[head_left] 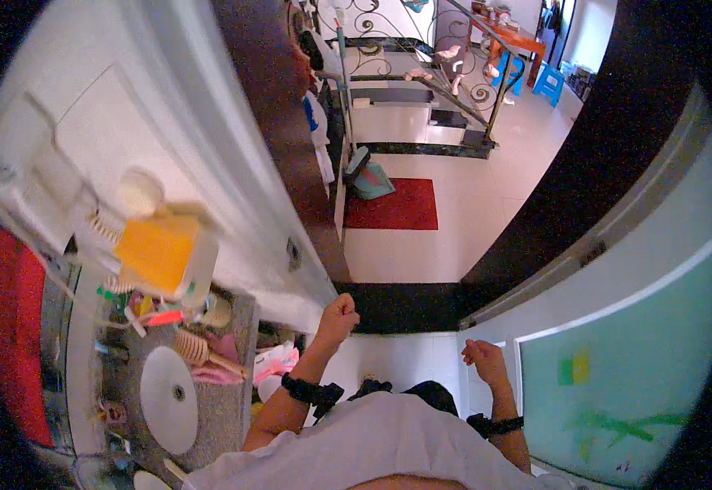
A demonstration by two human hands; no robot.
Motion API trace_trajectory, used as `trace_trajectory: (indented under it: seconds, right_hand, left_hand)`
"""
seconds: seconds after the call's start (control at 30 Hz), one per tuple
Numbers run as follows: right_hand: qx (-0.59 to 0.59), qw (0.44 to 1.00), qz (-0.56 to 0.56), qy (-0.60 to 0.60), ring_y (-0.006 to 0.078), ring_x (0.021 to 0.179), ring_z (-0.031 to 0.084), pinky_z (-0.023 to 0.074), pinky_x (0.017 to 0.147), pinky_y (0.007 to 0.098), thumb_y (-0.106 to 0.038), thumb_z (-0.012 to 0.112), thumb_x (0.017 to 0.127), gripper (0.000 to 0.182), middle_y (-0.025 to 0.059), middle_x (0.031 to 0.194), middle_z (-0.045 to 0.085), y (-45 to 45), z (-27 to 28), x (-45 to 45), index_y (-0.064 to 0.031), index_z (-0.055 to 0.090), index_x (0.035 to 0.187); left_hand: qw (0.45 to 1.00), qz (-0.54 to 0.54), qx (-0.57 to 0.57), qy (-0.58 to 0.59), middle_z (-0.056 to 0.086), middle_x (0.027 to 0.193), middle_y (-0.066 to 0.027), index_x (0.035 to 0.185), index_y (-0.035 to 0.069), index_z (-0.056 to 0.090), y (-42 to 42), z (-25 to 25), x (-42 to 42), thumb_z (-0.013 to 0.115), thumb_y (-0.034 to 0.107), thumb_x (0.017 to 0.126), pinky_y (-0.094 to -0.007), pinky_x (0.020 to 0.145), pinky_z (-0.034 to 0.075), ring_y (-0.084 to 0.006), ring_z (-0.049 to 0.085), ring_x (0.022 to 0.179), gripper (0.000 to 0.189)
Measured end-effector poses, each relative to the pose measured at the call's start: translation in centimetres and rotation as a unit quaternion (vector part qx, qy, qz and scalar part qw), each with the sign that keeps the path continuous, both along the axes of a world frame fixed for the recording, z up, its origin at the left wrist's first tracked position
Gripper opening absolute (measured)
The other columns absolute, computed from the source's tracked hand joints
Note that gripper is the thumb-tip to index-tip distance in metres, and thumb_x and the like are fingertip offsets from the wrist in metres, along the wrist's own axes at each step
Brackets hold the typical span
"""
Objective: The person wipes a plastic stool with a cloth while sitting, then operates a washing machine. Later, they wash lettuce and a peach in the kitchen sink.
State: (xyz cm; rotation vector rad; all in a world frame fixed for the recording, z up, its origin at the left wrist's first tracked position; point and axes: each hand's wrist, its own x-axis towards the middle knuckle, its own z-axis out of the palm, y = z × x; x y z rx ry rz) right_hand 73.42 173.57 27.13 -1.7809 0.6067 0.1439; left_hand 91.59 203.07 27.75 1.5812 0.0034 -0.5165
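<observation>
My left hand is curled into a loose fist in front of a dark door threshold, with nothing visible in it. Over the pale tiled floor, my right hand hangs with its fingers bent inward; no object shows there either. To its right stands a frosted green glass panel in a pale frame. A dark strap is on each of my forearms. Left of me is a grey speckled washstand counter with a white oval basin. A comb-like brush lies beside the basin on pink cloth.
A blurred orange box hangs on the left wall. Beyond the doorway lie a red mat and a dustpan. Farther off are steps with a scrolled metal railing, a blue stool and a wooden table.
</observation>
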Motion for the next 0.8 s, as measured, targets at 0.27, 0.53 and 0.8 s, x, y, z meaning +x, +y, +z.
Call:
trace_trajectory:
  seconds: [0.27,0.53,0.8]
  right_hand:
    - [-0.069,0.997,0.028,-0.036,0.0134,0.081,0.059,0.0483,0.072,0.0261,-0.013,0.056,0.087,0.034,0.0076,0.104,0.059,-5.0,-7.9,6.0,-0.0027,0.051,0.119]
    - [0.009,0.994,0.052,-0.095,0.0152,0.081,0.060,0.0476,0.075,0.0275,-0.019,0.053,0.090,0.033,0.0083,0.102,0.061,-10.2,-4.2,20.8,-0.0037,0.051,0.118]
    - [-0.011,0.992,0.006,-0.129,0.0193,0.087,0.061,0.0482,0.078,0.0308,-0.022,0.051,0.090,0.035,0.0130,0.104,0.061,-11.7,-2.3,35.2,-0.0026,0.051,0.119]
  left_hand:
    - [0.997,-0.046,0.060,-0.023,0.038,0.060,0.0030,0.070,0.011,0.040,-7.0,-1.3,6.7,0.063,0.006,0.074,-0.0230,0.046,0.033,-0.0071,0.039,0.052,0.024]
    - [0.994,0.026,0.104,-0.009,0.042,0.058,0.0021,0.067,0.009,0.043,-11.4,2.2,15.4,0.064,0.010,0.076,-0.0247,0.046,0.037,-0.0081,0.042,0.051,0.024]
    - [0.969,0.053,0.221,-0.099,0.041,0.058,0.0015,0.068,0.007,0.041,-10.5,3.3,25.6,0.064,0.007,0.077,-0.0247,0.048,0.036,-0.0088,0.041,0.051,0.024]
